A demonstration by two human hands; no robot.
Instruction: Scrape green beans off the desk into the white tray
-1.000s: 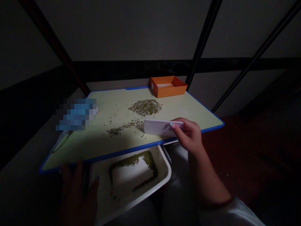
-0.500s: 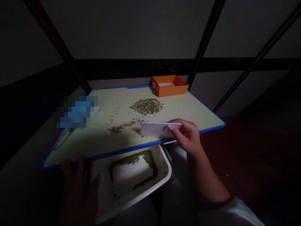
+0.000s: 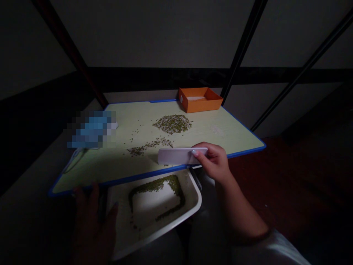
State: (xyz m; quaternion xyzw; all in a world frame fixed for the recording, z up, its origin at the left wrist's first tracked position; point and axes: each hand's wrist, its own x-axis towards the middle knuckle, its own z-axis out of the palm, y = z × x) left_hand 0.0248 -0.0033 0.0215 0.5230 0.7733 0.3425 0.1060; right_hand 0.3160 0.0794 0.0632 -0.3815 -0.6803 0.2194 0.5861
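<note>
While the left hand (image 3: pixel 92 217) grips the white tray (image 3: pixel 165 217) just below the board's (image 3: pixel 116 169) near edge, the right hand (image 3: pixel 216 162), pinching the white scraper (image 3: pixel 180 156), has slid it leftward toward the loose beans (image 3: pixel 150 145), nearer that edge.

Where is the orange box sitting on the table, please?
In the head view, the orange box sits at the table's far edge, right of centre, just behind the bean pile.

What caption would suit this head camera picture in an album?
Right hand holds a white scraper on a blue-edged board strewn with green beans; left hand grips a white tray.
</note>
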